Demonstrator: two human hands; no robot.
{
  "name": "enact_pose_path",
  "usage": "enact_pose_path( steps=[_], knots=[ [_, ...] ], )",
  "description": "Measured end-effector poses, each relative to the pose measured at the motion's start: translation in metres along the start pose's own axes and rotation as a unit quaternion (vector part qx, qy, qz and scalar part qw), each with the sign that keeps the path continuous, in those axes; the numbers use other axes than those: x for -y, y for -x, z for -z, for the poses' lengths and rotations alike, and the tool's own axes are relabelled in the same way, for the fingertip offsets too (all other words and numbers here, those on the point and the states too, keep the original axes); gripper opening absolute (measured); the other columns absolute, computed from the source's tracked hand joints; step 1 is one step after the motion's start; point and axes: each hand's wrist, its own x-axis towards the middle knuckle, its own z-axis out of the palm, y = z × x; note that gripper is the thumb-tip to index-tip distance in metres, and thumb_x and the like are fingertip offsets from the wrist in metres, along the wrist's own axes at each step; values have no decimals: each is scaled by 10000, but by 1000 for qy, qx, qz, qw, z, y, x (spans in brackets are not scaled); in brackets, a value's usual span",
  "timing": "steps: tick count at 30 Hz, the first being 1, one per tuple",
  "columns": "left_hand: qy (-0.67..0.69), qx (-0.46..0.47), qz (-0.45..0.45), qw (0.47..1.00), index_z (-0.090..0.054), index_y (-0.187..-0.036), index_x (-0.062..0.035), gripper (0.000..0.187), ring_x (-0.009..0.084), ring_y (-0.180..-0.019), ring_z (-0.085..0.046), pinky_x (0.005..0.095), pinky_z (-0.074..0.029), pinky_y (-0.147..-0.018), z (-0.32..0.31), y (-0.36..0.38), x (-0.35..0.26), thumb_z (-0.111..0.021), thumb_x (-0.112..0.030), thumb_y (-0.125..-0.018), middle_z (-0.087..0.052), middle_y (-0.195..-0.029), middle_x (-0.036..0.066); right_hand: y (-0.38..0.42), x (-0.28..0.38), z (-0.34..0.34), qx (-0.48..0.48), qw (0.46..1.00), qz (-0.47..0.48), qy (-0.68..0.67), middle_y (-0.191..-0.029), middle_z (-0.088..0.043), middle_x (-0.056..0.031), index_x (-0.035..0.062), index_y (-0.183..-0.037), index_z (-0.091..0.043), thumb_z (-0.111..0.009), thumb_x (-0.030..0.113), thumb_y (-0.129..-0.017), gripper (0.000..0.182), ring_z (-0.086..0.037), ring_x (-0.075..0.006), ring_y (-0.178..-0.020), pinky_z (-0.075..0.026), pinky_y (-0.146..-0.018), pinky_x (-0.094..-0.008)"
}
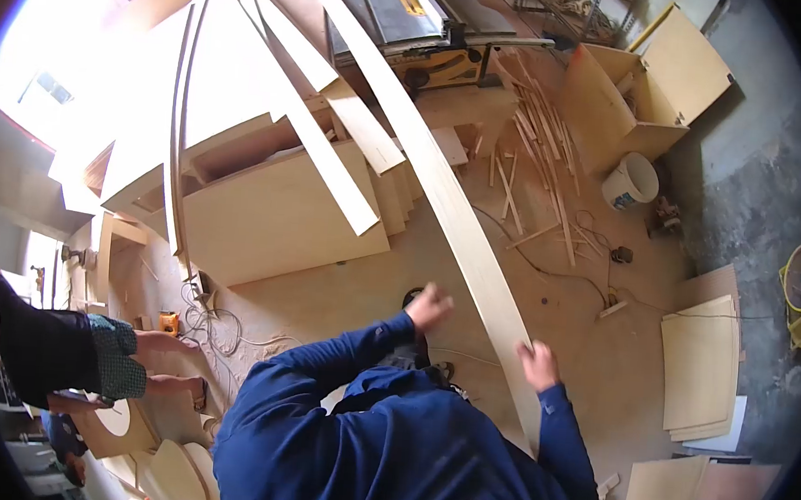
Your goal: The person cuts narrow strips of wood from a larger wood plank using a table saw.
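One long board (442, 190) sits in the right hand's (540, 368) fingers (524, 352)

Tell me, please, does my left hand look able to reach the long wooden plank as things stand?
Probably yes: the left hand is close beside the long wooden plank, with no visible obstacle between. The right hand is at the plank's opposite edge, leaving the nearer edge free.

**Item count, workshop floor**

Wearer's hands: 2, left hand (430, 310) and right hand (537, 365). Long plank (451, 193) at the right hand: 1. Table saw (400, 16): 1. White bucket (630, 181): 1. Open box (599, 101): 1. Other person (48, 351): at least 1. Loose strips (546, 139): over ten; overlapping, exact count unresolved.
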Motion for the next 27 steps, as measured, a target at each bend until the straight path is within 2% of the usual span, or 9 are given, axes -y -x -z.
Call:
enact_pose_path(
  steps=[1, 2, 4, 5, 8, 11, 17, 19, 27],
  knots=[
    [107, -96, -63, 988, -380, -1270, 65, 589, 229, -915, -558, 327, -488, -772, 11, -27, 3, -619, -280, -857, -550, -1049, 183, 35, -27, -2, -40, 999, -10, 25, -732, -570, -268, -16, -717, -525, -558, 452, -861, 491, -544, -460, -725, -426, -600, -480],
    [58, -125, -69, 988, -341, -1293, 67, 636, 258, -976, -541, 343, -471, -822, 33, -33, -35, -610, -311, -858, -513, -1116, 216, 71, -52, 5, -31, 998, -27, -43, -753, -587, -249, -4, -756, -559, -590, 396, -845, 411, -554, -451, -749, -438, -619, -477],
    [-56, -234, -115, 964, -273, -1326, 91, 731, 328, -1118, -465, 380, -407, -935, 63, -53, -101, -583, -383, -863, -428, -1238, 280, 148, -109, 9, -17, 995, -80, 56, -749, -592, -234, 3, -773, -584, -588, 337, -843, 341, -587, -403, -760, -442, -630, -468],
    [-119, -308, -151, 932, -245, -1336, 112, 781, 370, -1198, -405, 401, -360, -998, 64, -68, -115, -564, -424, -866, -379, -1293, 312, 175, -117, 25, 50, 990, -128, -20, -713, -581, -227, 5, -750, -578, -585, 366, -847, 375, -591, -388, -706, -436, -593, -451],
    [-121, -358, -100, 920, -122, -1335, 192, 905, 454, -1286, -244, 422, -245, -1077, 59, -125, -114, -513, -480, -872, -250, -1376, 356, 269, -145, 36, 41, 977, -209, -30, -579, -521, -208, 1, -610, -524, -527, 501, -856, 557, -501, -352, -511, -365, -496, -439],
    [-58, -435, -111, 892, -135, -1380, 110, 837, 396, -1251, -354, 387, -288, -1059, 63, -154, -115, -560, -403, -873, -295, -1366, 331, 324, -138, 52, -7, 956, -293, 5, -445, -410, -192, -10, -496, -442, -488, 672, -798, 747, -359, -281, -394, -278, -435, -441],
    [116, -306, -206, 922, -87, -1445, -43, 798, 281, -1178, -490, 329, -373, -1000, 23, -191, -105, -607, -133, -846, -433, -1321, 234, 371, -134, 53, -44, 935, -351, 1, -406, -350, -94, -12, -489, -421, -495, 734, -751, 794, -319, -162, -423, -254, -419, -400],
    [107, -311, -220, 918, -78, -1452, -80, 830, 362, -1169, -501, 365, -400, -975, 15, -201, -108, -613, -219, -833, -448, -1306, 279, 373, -133, 50, -48, 934, -355, -17, -407, -357, -89, -12, -490, -424, -486, 738, -754, 797, -333, -154, -427, -256, -419, -397],
    [30, -323, -123, 938, -158, -1429, 1, 798, 314, -1205, -478, 333, -377, -996, 19, -210, -150, -624, -232, -825, -461, -1302, 264, 348, -124, 49, -48, 943, -328, -28, -418, -389, -100, -13, -507, -435, -462, 734, -771, 792, -376, -162, -420, -271, -418, -389]
  ],
)
